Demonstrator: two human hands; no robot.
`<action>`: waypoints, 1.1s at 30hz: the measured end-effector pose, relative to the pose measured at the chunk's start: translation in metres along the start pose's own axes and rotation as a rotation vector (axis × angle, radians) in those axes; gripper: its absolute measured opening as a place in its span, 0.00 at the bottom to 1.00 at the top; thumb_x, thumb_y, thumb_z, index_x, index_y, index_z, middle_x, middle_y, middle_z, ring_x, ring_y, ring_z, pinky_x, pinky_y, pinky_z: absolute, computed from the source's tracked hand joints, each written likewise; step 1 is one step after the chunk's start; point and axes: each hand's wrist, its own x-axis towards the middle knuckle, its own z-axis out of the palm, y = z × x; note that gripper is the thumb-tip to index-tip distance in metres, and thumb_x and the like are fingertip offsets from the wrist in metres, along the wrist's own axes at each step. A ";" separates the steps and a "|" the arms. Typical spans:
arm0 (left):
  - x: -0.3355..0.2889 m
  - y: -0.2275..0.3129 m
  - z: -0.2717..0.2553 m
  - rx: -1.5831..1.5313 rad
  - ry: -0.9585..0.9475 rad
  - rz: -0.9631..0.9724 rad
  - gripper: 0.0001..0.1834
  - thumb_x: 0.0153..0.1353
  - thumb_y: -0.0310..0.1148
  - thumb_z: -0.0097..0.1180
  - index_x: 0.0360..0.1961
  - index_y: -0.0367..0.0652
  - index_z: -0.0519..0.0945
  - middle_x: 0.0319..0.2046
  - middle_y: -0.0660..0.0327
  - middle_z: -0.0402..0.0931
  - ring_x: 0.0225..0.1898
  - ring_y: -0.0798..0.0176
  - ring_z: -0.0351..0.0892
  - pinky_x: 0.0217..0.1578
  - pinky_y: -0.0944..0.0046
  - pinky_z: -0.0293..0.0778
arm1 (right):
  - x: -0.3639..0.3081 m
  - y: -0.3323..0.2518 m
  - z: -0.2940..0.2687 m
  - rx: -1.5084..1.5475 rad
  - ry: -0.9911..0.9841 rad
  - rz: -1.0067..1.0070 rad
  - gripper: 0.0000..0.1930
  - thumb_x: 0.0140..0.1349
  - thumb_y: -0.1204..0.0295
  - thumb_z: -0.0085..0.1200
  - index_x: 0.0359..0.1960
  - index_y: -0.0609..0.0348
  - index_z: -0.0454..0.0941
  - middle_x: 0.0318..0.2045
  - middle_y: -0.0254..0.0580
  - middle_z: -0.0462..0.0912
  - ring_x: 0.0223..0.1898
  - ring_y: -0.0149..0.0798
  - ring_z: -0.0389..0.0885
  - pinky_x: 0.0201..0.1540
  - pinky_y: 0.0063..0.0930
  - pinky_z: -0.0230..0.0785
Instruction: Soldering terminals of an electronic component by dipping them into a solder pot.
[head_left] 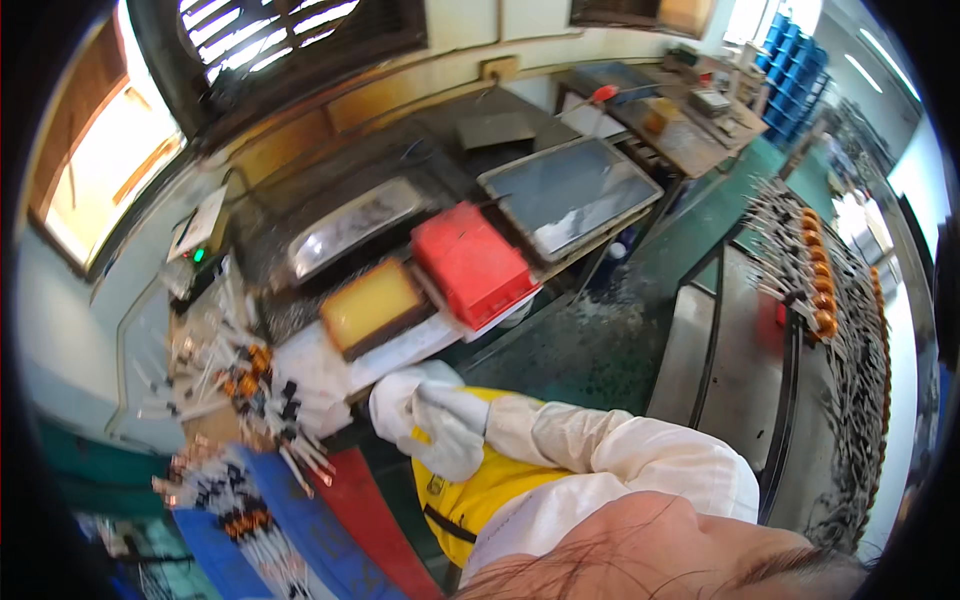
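Both hands wear white work gloves and overlap in front of the yellow apron. The right sleeve leads to my right hand (452,432), which rests against the apron and my other glove. Farther out is a bunched white glove, apparently my left hand (393,402), close to the bench edge. The fingers are folded over one another and blurred, so whether anything is between them is hidden. Nearest the gloves are a white board (405,350), a yellow block in a dark frame (370,308) and a red plastic bin (472,262).
Copper-coil parts with wire leads (240,380) pile at the left; more lie on a blue tray (290,510). A long metal tray (355,228) and a liquid-filled shallow tray (575,190) sit on the bench. A metal rack (735,350) with rows of orange coils (820,275) stands right.
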 end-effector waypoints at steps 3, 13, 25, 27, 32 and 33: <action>-0.030 0.006 -0.025 0.165 0.126 -0.102 0.07 0.58 0.27 0.55 0.37 0.37 0.75 0.31 0.57 0.73 0.33 0.61 0.72 0.35 0.61 0.72 | 0.061 0.046 -0.096 0.150 0.158 -0.081 0.20 0.74 0.55 0.40 0.41 0.55 0.80 0.38 0.42 0.81 0.39 0.34 0.78 0.41 0.28 0.74; -0.179 -0.064 -0.099 0.438 0.236 -0.616 0.16 0.72 0.37 0.48 0.29 0.39 0.74 0.26 0.67 0.73 0.27 0.74 0.69 0.30 0.71 0.64 | 0.046 -0.047 0.032 0.620 -0.278 -0.047 0.17 0.73 0.55 0.46 0.52 0.54 0.75 0.45 0.37 0.82 0.49 0.37 0.80 0.56 0.33 0.70; -0.248 -0.089 -0.113 -0.551 0.649 -0.708 0.23 0.73 0.38 0.45 0.63 0.33 0.68 0.60 0.57 0.73 0.59 0.60 0.75 0.63 0.58 0.69 | 0.042 -0.008 0.076 -0.950 -0.063 -0.357 0.15 0.75 0.64 0.45 0.50 0.62 0.75 0.44 0.33 0.80 0.45 0.28 0.77 0.48 0.23 0.71; -0.257 -0.079 -0.134 -0.556 0.673 -0.636 0.22 0.72 0.35 0.44 0.62 0.33 0.68 0.59 0.57 0.74 0.59 0.60 0.75 0.62 0.59 0.69 | 0.028 -0.014 0.093 -1.015 -0.030 -0.281 0.12 0.70 0.69 0.50 0.49 0.63 0.75 0.42 0.37 0.81 0.43 0.34 0.78 0.48 0.26 0.71; -0.252 -0.069 -0.130 -0.053 0.611 -0.740 0.20 0.72 0.35 0.45 0.60 0.34 0.71 0.54 0.60 0.75 0.56 0.66 0.75 0.58 0.65 0.69 | 0.019 0.021 0.088 -1.373 -0.597 -0.642 0.10 0.57 0.68 0.61 0.38 0.57 0.80 0.29 0.48 0.79 0.34 0.51 0.80 0.39 0.41 0.72; -0.248 -0.070 -0.124 0.149 0.514 -0.891 0.20 0.72 0.37 0.46 0.59 0.35 0.70 0.52 0.61 0.75 0.53 0.69 0.74 0.56 0.67 0.69 | 0.018 0.033 0.086 -1.371 -0.617 -0.640 0.10 0.57 0.68 0.61 0.38 0.57 0.80 0.29 0.48 0.79 0.34 0.51 0.80 0.39 0.41 0.72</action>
